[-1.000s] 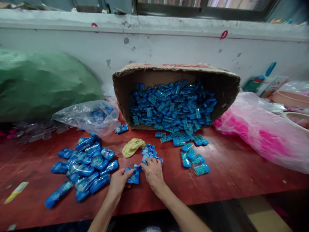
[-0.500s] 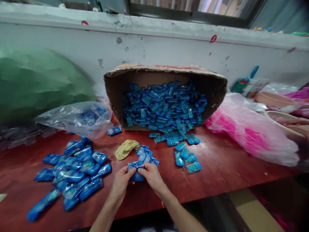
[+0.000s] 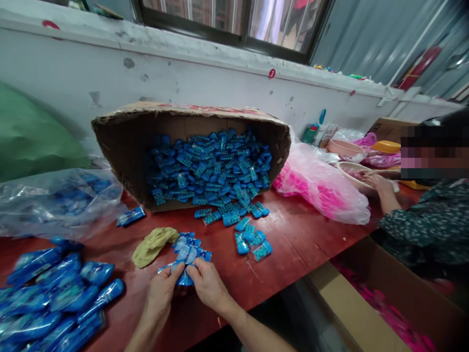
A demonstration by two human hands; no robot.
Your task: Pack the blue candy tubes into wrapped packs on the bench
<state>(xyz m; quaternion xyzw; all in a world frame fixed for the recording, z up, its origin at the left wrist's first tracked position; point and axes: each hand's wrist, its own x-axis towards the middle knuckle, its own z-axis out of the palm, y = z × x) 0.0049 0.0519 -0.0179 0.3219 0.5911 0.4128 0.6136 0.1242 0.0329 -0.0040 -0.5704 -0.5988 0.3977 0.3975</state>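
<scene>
My left hand (image 3: 160,292) and my right hand (image 3: 207,284) both pinch one small blue packet (image 3: 182,275) just above the red table (image 3: 293,244). Right behind them lies a small heap of flat blue packets (image 3: 187,246), with a crumpled yellow cloth (image 3: 153,245) to its left. A tipped cardboard box (image 3: 124,142) at the back spills several blue blister packs (image 3: 208,171) onto the table, and a few loose ones (image 3: 252,242) lie to the right of my hands.
A pile of filled blue bags (image 3: 54,293) sits at the left, a clear plastic bag (image 3: 54,200) and green sack (image 3: 29,137) behind it. A pink plastic bag (image 3: 322,190) lies right. A co-worker's hand (image 3: 377,183) reaches a basin. An open carton (image 3: 366,303) stands below the table edge.
The view has swung right, revealing the co-worker and the carton. My two hands stay together on the blue packet, which has lifted slightly off the heap.
</scene>
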